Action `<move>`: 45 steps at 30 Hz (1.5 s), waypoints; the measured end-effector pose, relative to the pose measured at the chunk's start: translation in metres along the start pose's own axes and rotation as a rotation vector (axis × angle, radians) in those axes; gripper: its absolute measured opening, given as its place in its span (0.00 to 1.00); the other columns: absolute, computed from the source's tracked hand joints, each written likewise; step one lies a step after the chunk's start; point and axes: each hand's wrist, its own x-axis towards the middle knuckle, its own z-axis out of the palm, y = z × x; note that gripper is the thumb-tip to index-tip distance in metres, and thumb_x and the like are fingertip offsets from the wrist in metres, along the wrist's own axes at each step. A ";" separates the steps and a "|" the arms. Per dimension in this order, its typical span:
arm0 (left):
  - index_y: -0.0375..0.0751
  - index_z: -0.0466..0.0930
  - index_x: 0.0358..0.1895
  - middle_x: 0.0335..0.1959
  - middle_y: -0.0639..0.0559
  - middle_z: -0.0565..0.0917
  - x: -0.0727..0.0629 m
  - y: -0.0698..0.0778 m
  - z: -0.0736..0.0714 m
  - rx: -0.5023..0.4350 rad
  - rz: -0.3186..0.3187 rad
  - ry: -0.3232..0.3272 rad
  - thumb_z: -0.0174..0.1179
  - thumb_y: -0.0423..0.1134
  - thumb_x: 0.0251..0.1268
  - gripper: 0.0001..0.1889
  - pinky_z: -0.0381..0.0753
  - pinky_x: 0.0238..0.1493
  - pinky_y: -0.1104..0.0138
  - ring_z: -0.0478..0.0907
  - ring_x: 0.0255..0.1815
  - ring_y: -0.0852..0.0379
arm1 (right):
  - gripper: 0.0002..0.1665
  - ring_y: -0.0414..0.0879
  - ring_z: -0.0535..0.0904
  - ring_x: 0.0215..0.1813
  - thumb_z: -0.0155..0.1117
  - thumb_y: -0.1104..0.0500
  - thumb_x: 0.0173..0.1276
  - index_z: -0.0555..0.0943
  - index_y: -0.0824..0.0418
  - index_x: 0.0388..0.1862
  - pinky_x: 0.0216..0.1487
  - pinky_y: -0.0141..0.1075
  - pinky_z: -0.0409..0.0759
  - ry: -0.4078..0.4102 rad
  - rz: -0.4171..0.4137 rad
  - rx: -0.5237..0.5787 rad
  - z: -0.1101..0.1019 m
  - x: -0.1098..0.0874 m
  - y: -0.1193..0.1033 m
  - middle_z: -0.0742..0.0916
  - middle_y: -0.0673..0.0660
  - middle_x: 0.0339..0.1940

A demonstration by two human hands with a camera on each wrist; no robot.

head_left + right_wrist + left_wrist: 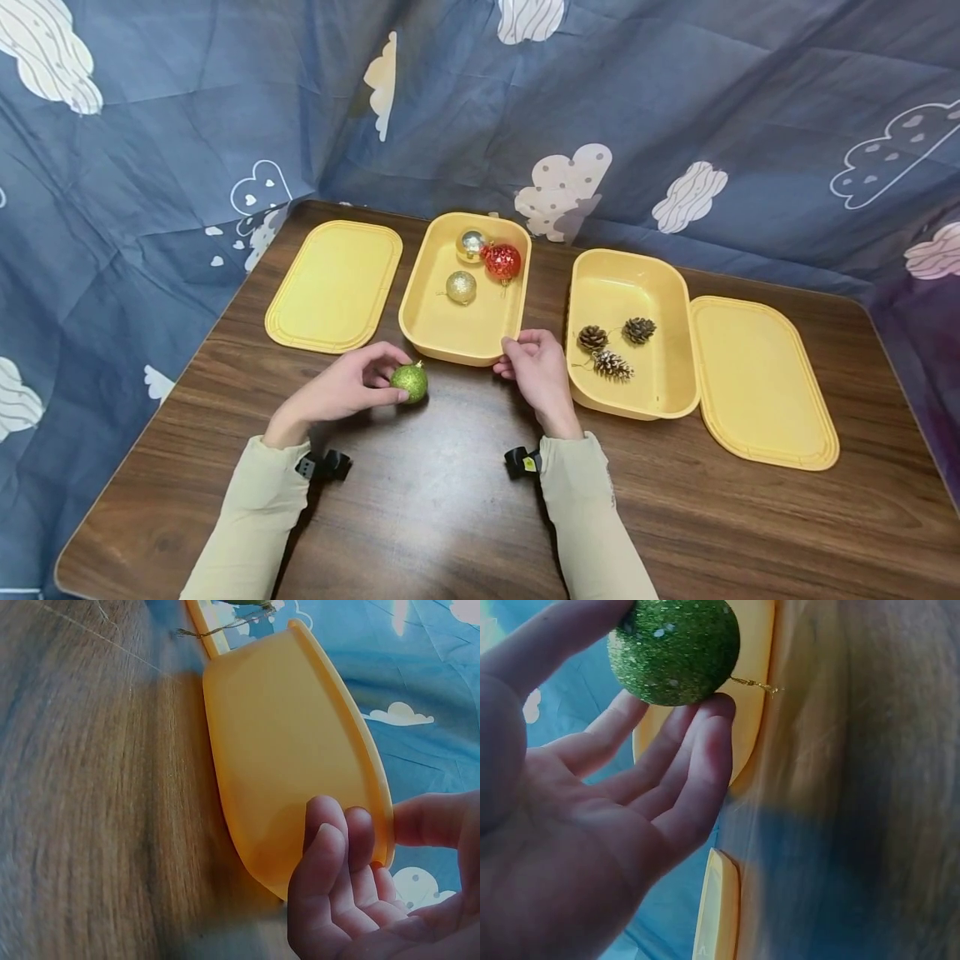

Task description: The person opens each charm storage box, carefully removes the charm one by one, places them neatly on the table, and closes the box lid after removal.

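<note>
A glittery green ball ornament [409,382] is pinched between the thumb and fingers of my left hand [347,387], in front of the left yellow box [450,347]. The left wrist view shows the same green ornament [676,652] with a gold thread loop. My right hand [538,372] grips that box's near right corner, thumb on the rim and fingers against the outer wall, as the right wrist view of the box [285,742] shows. Inside lie a silver ornament [472,244], a red ornament [503,262] and a pale gold ornament [461,287].
Right of my right hand stands a second yellow box [678,367] holding pinecones [613,365]. One yellow lid [336,286] lies flat at the left, another lid [763,382] at the right. Everything is on a dark wooden table [750,533], with a blue cloud-print cloth [450,108] behind.
</note>
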 end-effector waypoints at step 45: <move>0.39 0.77 0.49 0.40 0.46 0.81 0.003 -0.005 0.007 0.175 -0.051 0.005 0.67 0.41 0.59 0.18 0.80 0.38 0.69 0.77 0.39 0.57 | 0.19 0.42 0.83 0.25 0.58 0.63 0.70 0.67 0.71 0.54 0.38 0.42 0.86 0.000 0.004 -0.037 -0.001 0.001 0.000 0.85 0.65 0.36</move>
